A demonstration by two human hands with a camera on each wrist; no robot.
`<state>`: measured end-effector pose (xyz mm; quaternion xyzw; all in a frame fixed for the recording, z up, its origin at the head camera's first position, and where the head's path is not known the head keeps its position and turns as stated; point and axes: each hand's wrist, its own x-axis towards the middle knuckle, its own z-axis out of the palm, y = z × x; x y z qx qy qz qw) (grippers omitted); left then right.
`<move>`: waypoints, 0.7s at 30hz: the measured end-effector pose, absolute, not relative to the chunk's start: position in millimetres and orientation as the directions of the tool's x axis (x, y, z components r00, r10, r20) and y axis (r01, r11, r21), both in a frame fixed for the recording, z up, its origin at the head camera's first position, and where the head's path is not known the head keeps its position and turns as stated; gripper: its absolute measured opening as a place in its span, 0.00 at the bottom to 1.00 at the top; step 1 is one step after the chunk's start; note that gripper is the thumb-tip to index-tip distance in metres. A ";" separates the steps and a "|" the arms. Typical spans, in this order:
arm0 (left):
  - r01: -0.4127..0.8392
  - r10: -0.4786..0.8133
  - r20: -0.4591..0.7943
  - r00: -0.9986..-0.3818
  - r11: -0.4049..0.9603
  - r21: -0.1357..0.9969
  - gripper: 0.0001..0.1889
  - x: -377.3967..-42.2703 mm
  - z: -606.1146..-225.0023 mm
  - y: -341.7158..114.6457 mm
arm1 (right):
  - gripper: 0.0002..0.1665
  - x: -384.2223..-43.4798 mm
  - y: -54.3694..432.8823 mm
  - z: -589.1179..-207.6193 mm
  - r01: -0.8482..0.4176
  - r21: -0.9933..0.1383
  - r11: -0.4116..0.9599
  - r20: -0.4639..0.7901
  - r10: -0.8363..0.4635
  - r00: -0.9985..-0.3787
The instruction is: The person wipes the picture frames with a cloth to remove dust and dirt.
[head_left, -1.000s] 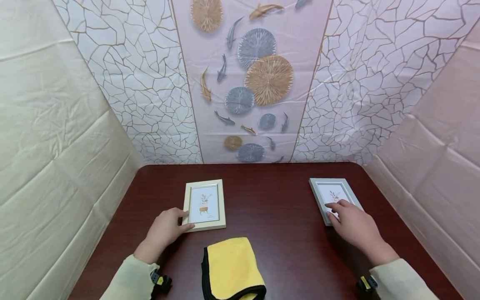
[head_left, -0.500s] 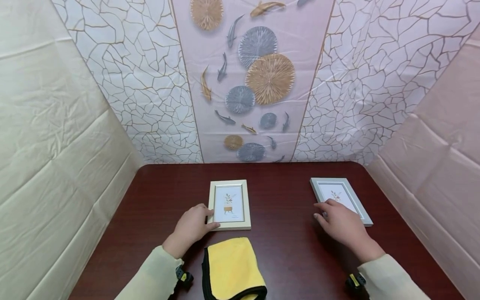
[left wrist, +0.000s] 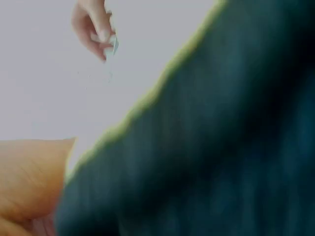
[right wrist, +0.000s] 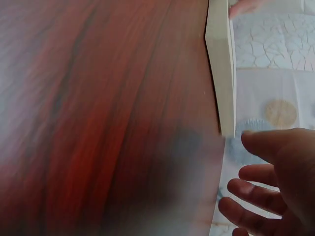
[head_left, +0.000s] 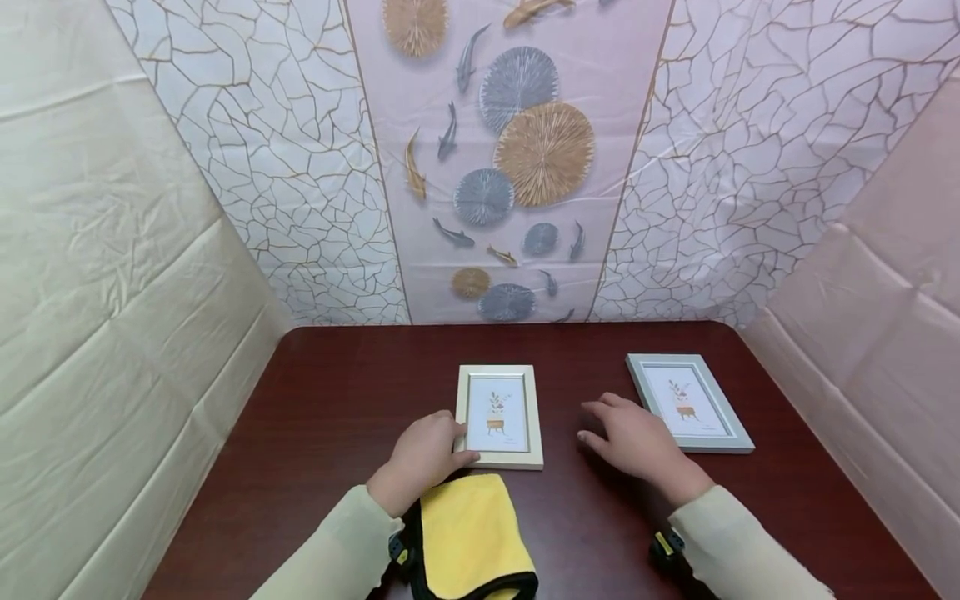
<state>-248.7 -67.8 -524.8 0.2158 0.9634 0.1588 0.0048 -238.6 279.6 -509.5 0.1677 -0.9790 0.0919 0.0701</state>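
A cream picture frame point(head_left: 498, 417) lies face up on the table, showing a potted-plant print. My left hand point(head_left: 420, 458) pinches its lower left corner, thumb over the front border and fingers at the left side. My right hand point(head_left: 633, 437) hovers between that frame and a grey-blue picture frame point(head_left: 690, 403), its fingers relaxed and holding nothing. In the right wrist view, the fingers of the right hand point(right wrist: 266, 187) spread near the side of the cream frame point(right wrist: 221, 69). A dark blur covers most of the left wrist view.
A folded yellow cloth point(head_left: 472, 533) with black edging lies in front of the cream frame, beneath my left forearm. Beyond the dark red table point(head_left: 337, 375) rises a patterned backdrop point(head_left: 502, 167). Pale padded panels point(head_left: 127, 300) flank both sides.
My left hand has slid the cream frame to the right. My right hand has come away from the grey-blue frame, moving left toward the cream one.
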 end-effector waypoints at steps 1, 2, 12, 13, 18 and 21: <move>0.414 0.419 0.055 -0.906 0.855 0.313 0.18 -248.1 -525.0 -64.4 | 0.32 -240.8 275.8 -509.7 -0.342 -0.161 0.926 0.149 -0.320 -0.936; 0.415 0.422 0.051 -0.905 0.852 0.320 0.18 -247.5 -525.6 -61.2 | 0.34 -243.2 272.3 -509.9 -0.337 -0.168 0.926 0.125 -0.319 -0.939; 0.417 0.421 0.066 -0.904 0.842 0.341 0.19 -244.9 -528.2 -43.2 | 0.53 -277.4 255.6 -508.4 -0.349 -0.305 0.886 -0.054 -0.382 -0.923; 0.416 0.421 0.064 -0.905 0.842 0.343 0.19 -245.0 -528.2 -41.8 | 0.53 -280.0 255.3 -508.6 -0.350 -0.310 0.884 -0.063 -0.387 -0.920; 0.425 0.431 0.064 -0.900 0.836 0.348 0.18 -244.9 -528.1 -39.2 | 0.50 -288.5 256.1 -511.5 -0.370 -0.311 0.875 -0.072 -0.410 -0.909; 0.436 0.442 0.061 -0.895 0.840 0.324 0.19 -243.1 -529.0 -42.9 | 0.49 -290.8 256.2 -514.6 -0.376 -0.299 0.877 -0.080 -0.416 -0.906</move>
